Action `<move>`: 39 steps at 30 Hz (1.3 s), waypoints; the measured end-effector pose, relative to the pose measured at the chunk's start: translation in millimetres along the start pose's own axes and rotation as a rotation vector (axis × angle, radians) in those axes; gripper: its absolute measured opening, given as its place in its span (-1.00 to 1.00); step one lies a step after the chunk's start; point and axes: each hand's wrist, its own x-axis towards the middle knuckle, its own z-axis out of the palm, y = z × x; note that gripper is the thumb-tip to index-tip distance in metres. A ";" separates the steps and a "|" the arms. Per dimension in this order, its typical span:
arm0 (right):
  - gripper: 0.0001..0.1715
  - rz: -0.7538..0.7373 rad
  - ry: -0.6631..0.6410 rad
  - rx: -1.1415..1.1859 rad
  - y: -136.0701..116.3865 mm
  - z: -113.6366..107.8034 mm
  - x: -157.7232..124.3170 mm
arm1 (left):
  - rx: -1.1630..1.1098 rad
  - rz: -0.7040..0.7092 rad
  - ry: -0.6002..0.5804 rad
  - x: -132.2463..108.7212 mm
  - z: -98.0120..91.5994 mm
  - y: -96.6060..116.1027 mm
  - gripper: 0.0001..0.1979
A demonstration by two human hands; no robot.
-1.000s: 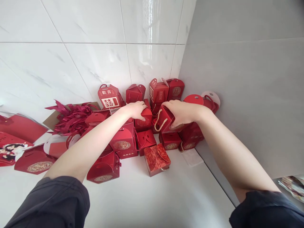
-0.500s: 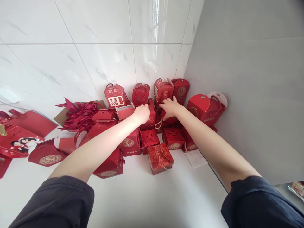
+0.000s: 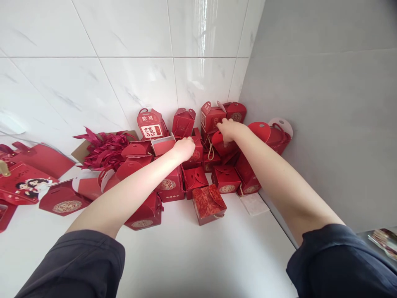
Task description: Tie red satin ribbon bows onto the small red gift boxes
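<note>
My left hand is closed, its fingers curled against a red gift box in the middle of the cluster. Whatever lies inside that grip is hidden. Beside its wrist is a red box with a pale raised edge. Farther right, my right hand is curled over a dark red gift box, which looks tilted; the thumb is hidden. A beige cord loop hangs just left of that box. Behind it, against the wall, stands an upright red box with two rounded flaps.
A patterned red box sits at the front on the white surface. Dark pink ribbons fill a cardboard box at left. A large red box leans by the grey panel. White tiles rise behind.
My right hand has moved right and slightly up, its fingers now more curled, and the dark red box beneath it has shifted. My left hand has stayed in place.
</note>
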 end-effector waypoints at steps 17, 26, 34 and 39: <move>0.11 -0.122 0.251 0.341 -21.9 49.3 -53.6 | 0.036 0.031 0.142 -23.7 -15.7 4.7 -0.44; 0.24 -0.507 -0.192 0.650 -69.9 93.4 -176.8 | -0.054 0.080 0.409 -116.4 -24.7 15.9 -0.65; 0.17 -0.503 0.008 0.525 -94.6 132.2 -195.0 | -0.247 0.029 0.607 -161.1 1.9 4.9 -0.71; 0.12 -0.537 -0.051 0.553 -66.8 108.7 -207.9 | -0.297 -0.199 0.716 -209.7 7.6 -18.7 -0.70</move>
